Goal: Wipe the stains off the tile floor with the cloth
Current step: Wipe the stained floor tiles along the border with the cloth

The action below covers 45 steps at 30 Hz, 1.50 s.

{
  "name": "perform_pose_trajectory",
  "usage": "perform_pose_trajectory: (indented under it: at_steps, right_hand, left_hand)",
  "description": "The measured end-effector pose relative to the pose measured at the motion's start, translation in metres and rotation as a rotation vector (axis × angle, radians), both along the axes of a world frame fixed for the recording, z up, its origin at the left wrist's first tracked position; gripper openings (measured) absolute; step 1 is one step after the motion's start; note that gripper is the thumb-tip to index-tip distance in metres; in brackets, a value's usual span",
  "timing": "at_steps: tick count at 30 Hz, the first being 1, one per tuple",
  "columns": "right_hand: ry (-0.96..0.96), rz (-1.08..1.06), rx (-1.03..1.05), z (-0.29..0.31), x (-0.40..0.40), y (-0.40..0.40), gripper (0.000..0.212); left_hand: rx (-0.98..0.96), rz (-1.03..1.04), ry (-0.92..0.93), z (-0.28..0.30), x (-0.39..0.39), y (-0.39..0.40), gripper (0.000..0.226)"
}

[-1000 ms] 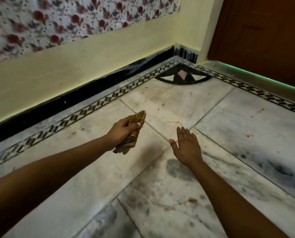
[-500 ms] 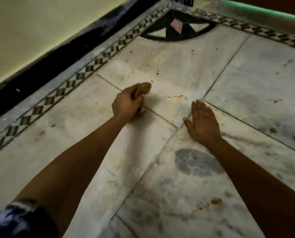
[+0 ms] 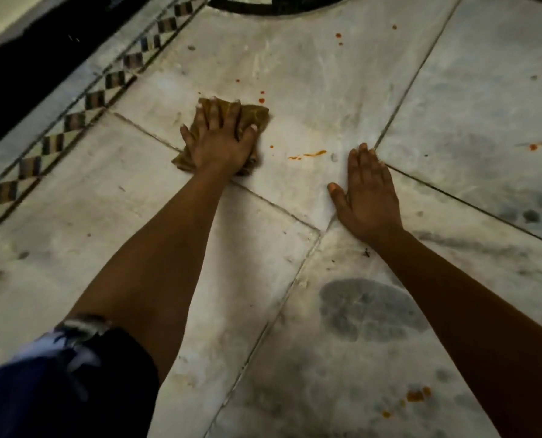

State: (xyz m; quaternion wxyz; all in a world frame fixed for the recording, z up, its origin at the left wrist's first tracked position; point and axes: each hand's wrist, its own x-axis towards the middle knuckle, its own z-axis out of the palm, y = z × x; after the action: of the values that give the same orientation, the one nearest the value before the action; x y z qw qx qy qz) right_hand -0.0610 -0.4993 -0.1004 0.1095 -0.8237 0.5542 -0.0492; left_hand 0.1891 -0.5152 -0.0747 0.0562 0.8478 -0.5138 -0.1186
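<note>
A brown folded cloth (image 3: 257,115) lies flat on the pale marble tile floor (image 3: 310,77). My left hand (image 3: 220,137) presses down on the cloth with fingers spread over it. An orange streak stain (image 3: 309,154) lies on the same tile, between my two hands. Small red drops (image 3: 261,100) sit just beyond the cloth's far right corner. My right hand (image 3: 369,194) rests palm down on the floor at the joint where the tiles meet, holding nothing. Further orange spots (image 3: 416,396) show on the near right tile.
A checkered inlay border (image 3: 73,121) and a black skirting (image 3: 20,74) run along the wall at the left. A dark curved inlay (image 3: 279,6) sits at the top. Red specks (image 3: 338,35) and another orange spot (image 3: 533,147) dot the far tiles.
My left hand has gone from gripping the bunched cloth above the floor to pressing it flat on the tile. The view has dropped closer to the floor. My right hand has stayed planted.
</note>
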Motion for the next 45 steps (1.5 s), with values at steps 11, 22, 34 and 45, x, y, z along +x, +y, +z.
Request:
perform_pose_trajectory:
  at_steps: [11, 22, 34, 45]
  right_hand:
    - [-0.008, -0.048, -0.052, -0.002, 0.01, -0.016, 0.077]
    - [-0.008, -0.051, -0.061, -0.001, 0.011, -0.017, 0.077]
    - [0.011, -0.09, -0.052, 0.001, 0.015, -0.017, 0.08]
    - [0.013, -0.155, -0.078, -0.001, 0.04, -0.035, 0.076]
  left_hand:
    - [0.039, -0.065, -0.058, -0.002, 0.004, 0.04, 0.057]
    - [0.071, -0.21, -0.047, 0.003, 0.008, 0.04, 0.057]
    - [0.052, -0.319, -0.042, 0.0, 0.024, 0.024, 0.064]
    - [0.114, 0.022, 0.02, 0.007, 0.074, -0.07, 0.061]
